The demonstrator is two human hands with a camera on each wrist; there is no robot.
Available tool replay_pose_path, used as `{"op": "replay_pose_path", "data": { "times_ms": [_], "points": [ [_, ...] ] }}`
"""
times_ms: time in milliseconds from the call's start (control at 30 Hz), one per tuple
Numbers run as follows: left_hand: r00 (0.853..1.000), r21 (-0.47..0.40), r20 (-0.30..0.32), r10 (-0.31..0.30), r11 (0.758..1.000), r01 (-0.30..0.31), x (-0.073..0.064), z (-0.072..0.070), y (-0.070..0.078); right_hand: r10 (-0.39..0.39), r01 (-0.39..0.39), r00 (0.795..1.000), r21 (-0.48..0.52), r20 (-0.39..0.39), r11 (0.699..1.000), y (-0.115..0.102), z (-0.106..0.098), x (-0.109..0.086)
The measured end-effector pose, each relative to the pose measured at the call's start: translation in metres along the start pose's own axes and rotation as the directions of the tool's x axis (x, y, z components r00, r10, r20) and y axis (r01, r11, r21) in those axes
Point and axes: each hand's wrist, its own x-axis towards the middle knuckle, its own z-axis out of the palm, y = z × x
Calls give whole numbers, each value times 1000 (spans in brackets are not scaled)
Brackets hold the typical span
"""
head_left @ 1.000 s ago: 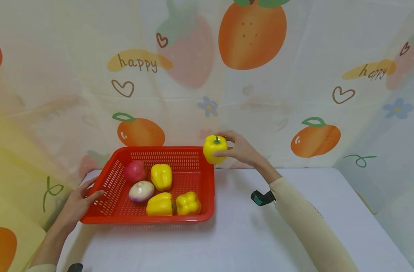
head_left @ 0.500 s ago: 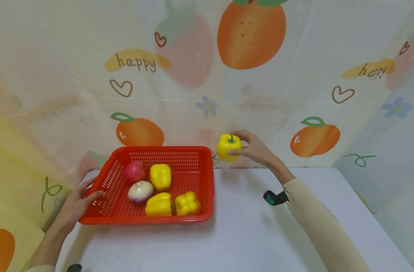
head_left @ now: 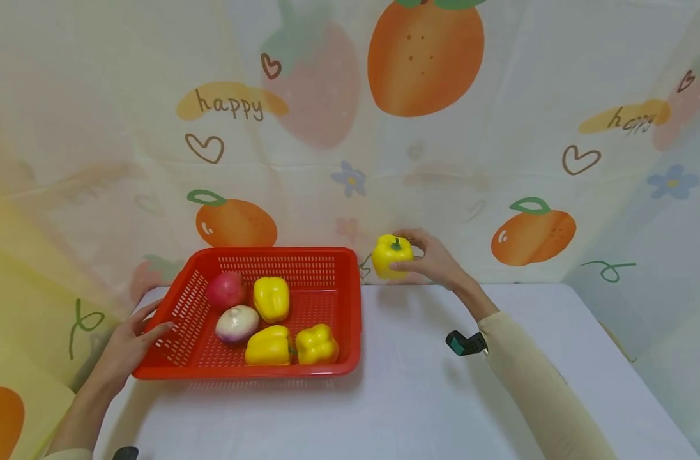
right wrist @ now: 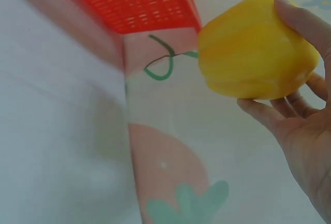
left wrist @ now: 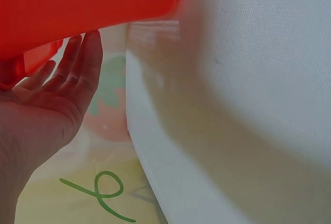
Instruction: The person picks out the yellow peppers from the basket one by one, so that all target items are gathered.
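One yellow pepper [head_left: 386, 254] sits pinched in my right hand [head_left: 435, 258], beside the red basket [head_left: 241, 372]. My left hand [head_left: 126, 348] grips the basket's left rim.

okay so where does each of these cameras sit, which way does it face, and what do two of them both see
Head: on the person's head, facing forward and down at the red basket, white table and patterned backdrop; left hand, right hand and forearms show.
Left wrist: on that wrist, facing the basket's outer side, table and backdrop; the left hand shows.
Right wrist: on that wrist, facing the held yellow pepper, basket beyond; the right hand shows.
Shared: head and right wrist both show the held yellow pepper.
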Motion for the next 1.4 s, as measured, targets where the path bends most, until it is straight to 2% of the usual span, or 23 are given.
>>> {"op": "replay_pose_path", "data": {
  "times_ms": [300, 633, 900, 1033, 1267, 1400],
  "points": [
    [1000, -13, 0, -15, 1000, 15, 1, 1, -1, 35, -36, 999, 61, 19, 997, 23, 11, -8],
    [1000, -19, 1, -7, 1000, 7, 0, 0, -1, 46, -46, 999, 1, -1, 999, 47, 23, -10],
    [1000, -18, -4, -2, 1000, 2, 0, 0, 1, 56, -56, 998, 46, 5, 997, 66, 32, -9],
    [1000, -13, -3, 2, 1000, -2, 1, 1, 1, 42, -42, 999, 57, 9, 997, 63, 36, -14],
    [1000, 13, -4, -2, 1000, 2, 1, 0, 2, 101, -101, 995, 21, 1, 995, 77, 40, -16],
    [1000, 9, -10, -2, 1000, 2, 1, 0, 1, 91, -92, 996, 23, 25, 996, 76, 39, -16]
  ]
}}
